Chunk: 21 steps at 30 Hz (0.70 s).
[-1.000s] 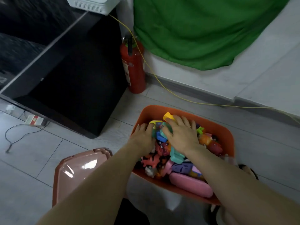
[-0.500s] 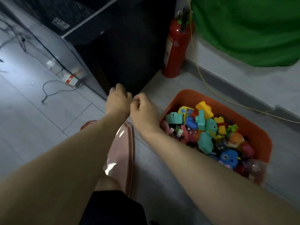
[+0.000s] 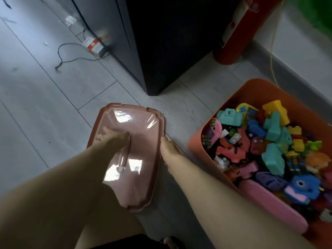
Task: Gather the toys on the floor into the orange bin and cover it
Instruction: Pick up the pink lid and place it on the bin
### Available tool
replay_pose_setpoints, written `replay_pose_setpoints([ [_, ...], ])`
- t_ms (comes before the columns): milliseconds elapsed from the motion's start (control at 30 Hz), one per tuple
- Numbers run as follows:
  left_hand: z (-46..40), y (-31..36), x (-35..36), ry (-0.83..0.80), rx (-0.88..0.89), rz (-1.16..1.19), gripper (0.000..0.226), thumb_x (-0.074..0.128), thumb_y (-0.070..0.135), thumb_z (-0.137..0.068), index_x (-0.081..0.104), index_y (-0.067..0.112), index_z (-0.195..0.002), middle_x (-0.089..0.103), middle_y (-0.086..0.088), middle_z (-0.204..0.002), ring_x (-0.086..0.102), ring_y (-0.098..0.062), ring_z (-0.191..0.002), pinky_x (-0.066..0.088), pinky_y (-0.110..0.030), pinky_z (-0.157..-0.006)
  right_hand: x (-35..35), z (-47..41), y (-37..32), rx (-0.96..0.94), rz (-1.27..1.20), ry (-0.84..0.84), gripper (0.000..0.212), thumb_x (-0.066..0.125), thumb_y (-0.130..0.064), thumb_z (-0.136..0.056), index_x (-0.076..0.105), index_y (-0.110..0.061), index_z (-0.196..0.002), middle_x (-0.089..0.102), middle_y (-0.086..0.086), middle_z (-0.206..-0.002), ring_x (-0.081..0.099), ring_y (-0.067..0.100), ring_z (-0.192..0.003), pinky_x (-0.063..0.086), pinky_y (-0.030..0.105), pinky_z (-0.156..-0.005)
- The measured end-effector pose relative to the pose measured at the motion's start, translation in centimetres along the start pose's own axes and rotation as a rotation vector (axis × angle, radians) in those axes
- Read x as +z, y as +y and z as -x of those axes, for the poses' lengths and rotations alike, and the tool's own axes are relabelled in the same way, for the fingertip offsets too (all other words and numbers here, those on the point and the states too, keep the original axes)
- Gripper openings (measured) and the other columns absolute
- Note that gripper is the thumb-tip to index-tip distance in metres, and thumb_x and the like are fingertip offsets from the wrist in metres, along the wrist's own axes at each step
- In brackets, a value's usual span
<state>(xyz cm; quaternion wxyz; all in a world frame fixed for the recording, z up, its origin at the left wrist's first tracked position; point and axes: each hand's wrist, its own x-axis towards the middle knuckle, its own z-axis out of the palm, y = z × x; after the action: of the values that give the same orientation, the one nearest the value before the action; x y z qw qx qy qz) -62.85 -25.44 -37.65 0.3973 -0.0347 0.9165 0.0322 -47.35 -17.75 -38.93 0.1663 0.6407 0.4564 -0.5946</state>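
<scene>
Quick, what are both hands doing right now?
Left hand: grips the pink lid by its handle.
Right hand: at the lid's right edge; grip cannot be told.

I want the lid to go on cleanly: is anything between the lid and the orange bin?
Nothing visible lies on the bare floor strip between the pink lid and the orange bin. The toys are heaped about rim level, so some may foul the lid.

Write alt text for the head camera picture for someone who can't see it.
A person's left hand rests on a pink lid lying on the grey floor, the right hand at its edge. To the right, an uncovered orange bin is full of colourful toys.
</scene>
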Motion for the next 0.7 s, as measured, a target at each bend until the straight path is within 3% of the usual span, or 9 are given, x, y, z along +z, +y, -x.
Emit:
replay_pose_setpoints([
  [67,-1.5,-0.9,0.2,-0.097,-0.023,0.124,0.097,0.065,0.046,-0.086,0.013,-0.001,-0.153,0.025,-0.025,-0.156,0.027,-0.044,-0.142,0.024,-0.053,-0.117,0.9,-2.5,1.1,0.008,-0.063,-0.008,0.087,0.025,-0.072,-0.07,0.043,-0.027,-0.143,0.044,0.006,-0.148,0.043,0.032,-0.132,0.034,0.054,-0.109],
  [133,-2.9,-1.7,0.3,-0.183,-0.031,0.324,0.12,0.08,0.057,-0.057,0.026,0.004,-0.15,0.042,-0.026,-0.144,0.046,-0.044,-0.129,0.04,-0.054,-0.107,1.7,-4.3,1.6,0.015,-0.125,-0.006,0.089,0.028,-0.074,-0.065,0.047,-0.029,-0.139,0.045,0.005,-0.146,0.043,0.03,-0.132,0.033,0.054,-0.109],
  [233,-6.0,-2.8,1.5,-0.071,-0.084,0.343,0.152,0.077,0.085,-0.02,0.031,0.013,-0.146,0.049,-0.022,-0.135,0.054,-0.04,-0.12,0.049,-0.053,-0.097,3.2,-6.8,2.4,0.009,-0.15,0.001,0.085,0.034,-0.082,-0.059,0.056,-0.035,-0.127,0.054,0.0,-0.136,0.05,0.026,-0.122,0.039,0.052,-0.103],
  [333,-2.5,-1.8,0.0,0.01,-0.081,0.092,0.121,0.063,0.087,-0.059,0.022,0.021,-0.151,0.032,-0.025,-0.145,0.037,-0.044,-0.133,0.042,-0.053,-0.104,3.9,-8.4,2.2,0.041,-0.21,0.002,0.092,0.035,-0.086,-0.054,0.055,-0.038,-0.129,0.052,-0.002,-0.138,0.045,0.025,-0.128,0.036,0.051,-0.106],
  [400,-0.8,-1.1,-0.3,-0.016,-0.053,0.06,0.109,0.061,0.081,-0.068,0.024,0.02,-0.15,0.029,-0.025,-0.145,0.035,-0.042,-0.134,0.051,-0.046,-0.087,3.4,-6.8,1.1,0.057,-0.234,-0.023,0.094,0.035,-0.085,-0.052,0.058,-0.033,-0.127,0.057,0.002,-0.133,0.05,0.026,-0.121,0.04,0.05,-0.102],
  [467,-0.8,-1.3,0.2,-0.071,-0.015,0.124,0.106,0.061,0.084,-0.061,0.036,0.021,-0.142,0.037,-0.022,-0.137,0.043,-0.038,-0.124,0.049,-0.038,-0.065,2.3,-2.9,-0.3,0.077,-0.293,-0.08,0.091,0.041,-0.083,-0.057,0.061,-0.028,-0.126,0.061,0.005,-0.128,0.058,0.027,-0.112,0.048,0.047,-0.096],
  [567,-0.6,-1.0,0.8,-0.149,0.014,0.247,0.106,0.055,0.089,-0.049,0.044,0.024,-0.132,0.046,-0.015,-0.128,0.053,-0.035,-0.106,0.052,-0.039,-0.073,-0.2,1.8,-1.9,0.053,-0.312,-0.151,0.065,0.051,-0.069,-0.082,0.062,-0.016,-0.118,0.066,0.006,-0.108,0.063,0.021,-0.094,0.053,0.033,-0.074],
  [633,0.5,-0.4,0.6,-0.174,0.038,0.379,0.096,0.061,0.081,-0.064,0.042,0.018,-0.135,0.046,-0.015,-0.133,0.051,-0.036,-0.114,0.051,-0.043,-0.083,-1.2,2.1,-2.1,0.033,-0.291,-0.204,0.047,0.053,-0.058,-0.09,0.063,-0.015,-0.107,0.065,0.001,-0.09,0.059,0.015,-0.08,0.044,0.027,-0.061],
  [700,1.0,0.2,0.4,-0.157,0.056,0.446,0.087,0.063,0.068,-0.079,0.038,0.01,-0.139,0.045,-0.017,-0.134,0.05,-0.037,-0.117,0.048,-0.047,-0.093,-0.8,2.8,-2.7,0.036,-0.323,-0.251,0.047,0.058,-0.057,-0.087,0.065,-0.017,-0.111,0.067,0.0,-0.091,0.059,0.014,-0.08,0.042,0.026,-0.059],
])
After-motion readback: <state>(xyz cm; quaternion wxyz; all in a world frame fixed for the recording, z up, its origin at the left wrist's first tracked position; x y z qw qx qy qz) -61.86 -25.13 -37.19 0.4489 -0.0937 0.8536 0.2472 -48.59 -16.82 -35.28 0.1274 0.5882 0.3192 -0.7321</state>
